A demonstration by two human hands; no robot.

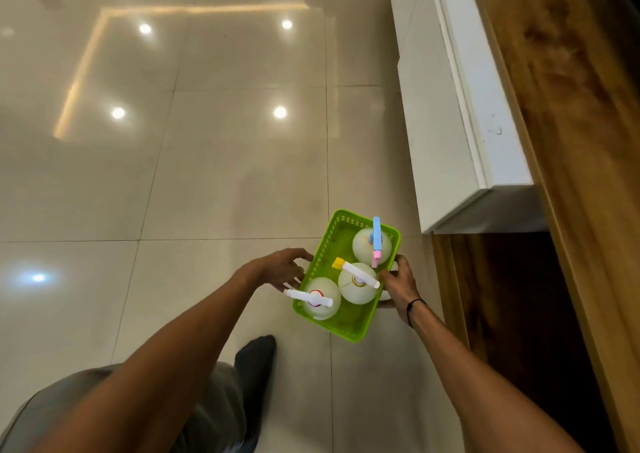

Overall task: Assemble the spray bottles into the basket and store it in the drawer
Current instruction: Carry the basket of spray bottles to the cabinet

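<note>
A green slotted basket [349,329] sits low over the tiled floor, holding three round white spray bottles. One bottle has a blue and pink sprayer [376,241], the middle one a white sprayer with a yellow tip [356,274], the near one a white sprayer with a red collar [311,296]. My left hand [282,270] is at the basket's left rim, fingers curved beside it. My right hand [398,284] grips the right rim. A white open drawer [460,175] juts out from the wooden cabinet to the right.
Glossy beige floor tiles [207,175] spread to the left and ahead. The wooden cabinet top [571,106] runs along the right edge, with a dark recess [502,296] under the drawer. My dark-socked foot [256,359] stands just behind the basket.
</note>
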